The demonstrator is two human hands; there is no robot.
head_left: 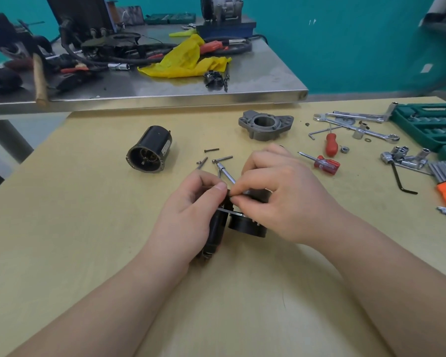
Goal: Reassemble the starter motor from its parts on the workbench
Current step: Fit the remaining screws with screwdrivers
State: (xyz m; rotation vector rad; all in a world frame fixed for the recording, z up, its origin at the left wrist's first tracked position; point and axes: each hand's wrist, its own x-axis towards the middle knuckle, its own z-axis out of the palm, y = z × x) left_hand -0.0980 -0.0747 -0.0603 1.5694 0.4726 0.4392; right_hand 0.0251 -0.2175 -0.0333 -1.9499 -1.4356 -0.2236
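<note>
Black motor part [245,222] gripped by left hand [191,217] & right hand [281,194], screws [211,150], screwdrivers [326,163] nearby

My workbench [88,228] is pale matt wood, smooth. The black cylindrical motor casing [150,150] has a glossy painted sheen; the grey nose housing [265,124] looks like rough, dull cast metal. The red screwdriver handles [328,164] are shiny plastic. Behind, the steel table [255,73] gleams under crumpled yellow cloth [186,60].

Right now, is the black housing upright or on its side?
On its side: the black housing lies on the bench, open end facing the camera.
</note>
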